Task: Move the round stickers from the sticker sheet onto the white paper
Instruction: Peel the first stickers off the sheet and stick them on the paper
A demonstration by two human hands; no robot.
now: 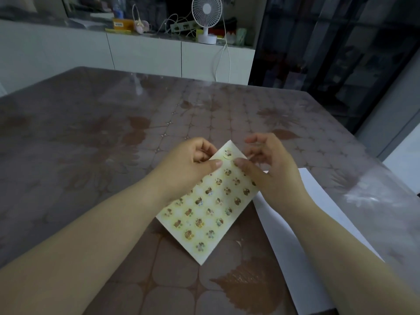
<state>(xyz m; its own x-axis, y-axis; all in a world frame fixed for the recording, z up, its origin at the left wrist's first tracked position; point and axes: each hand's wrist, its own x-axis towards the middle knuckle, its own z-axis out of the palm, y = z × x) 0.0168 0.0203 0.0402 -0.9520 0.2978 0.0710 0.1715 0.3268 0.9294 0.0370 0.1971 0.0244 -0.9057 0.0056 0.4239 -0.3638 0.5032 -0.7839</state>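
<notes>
Sheet (211, 201) pinched at top by left hand (193, 160) and right hand (268, 164). Thin, floppy. Corner sticker (228, 153) best peeled by edge. Paper (318, 201) alongside.

Sticker sheet (204, 208) left of white paper (322, 201)

sheet (209, 205): pale yellow, rows of round stickers, tilted, far end raised, near corner on what I see as tabletop
sticker (227, 153): far corner, edge lifting
paper (318, 201): white, flat, right of sheet
</notes>
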